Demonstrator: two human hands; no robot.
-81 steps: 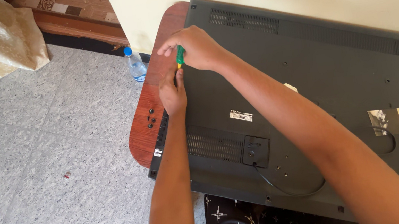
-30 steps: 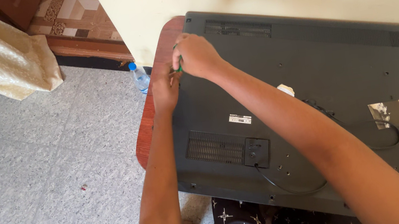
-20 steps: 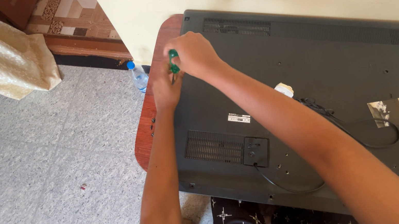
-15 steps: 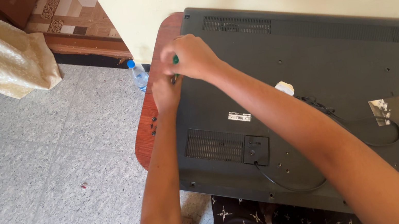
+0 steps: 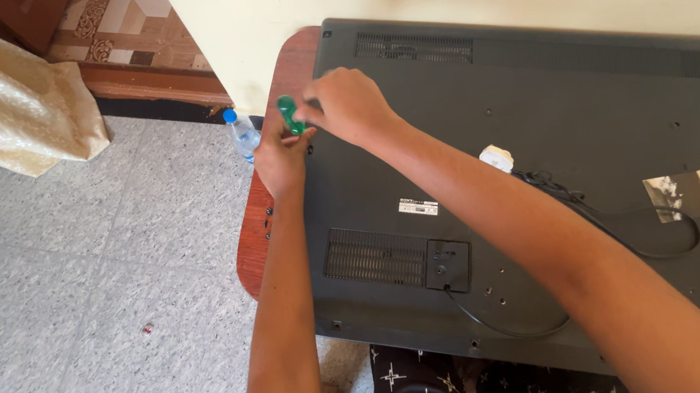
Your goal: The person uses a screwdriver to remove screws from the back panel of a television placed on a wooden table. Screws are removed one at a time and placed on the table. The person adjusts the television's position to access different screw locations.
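Working a screw point near the left edge of a black flat-screen television, judging by the tool and its place; lying screen-down across a reddish-brown wooden table against a cream wall, back panel up. Reaching in with the right hand, fingers bunched and pinching the top of a green-handled screwdriver held roughly upright at the panel's upper left corner region. Bracing below it with the left hand, fingers curled in close to the tool's lower part; cannot tell whether they actually grip the shaft, nor whether the tip sits in a screw head. Calling, by this reading, for a steady downward press and a straight shaft while twisting, so the tip does not slip across the plastic. Turning to packages and labels: a clear plastic water bottle with a blue cap, standing on the floor just beside the table's far left edge; a greyish rectangular sticker with a pale yellow strip on its right side, well right on the panel near a loop of black cable; a small white rectangular label just above the vent grille, print too small to tell.
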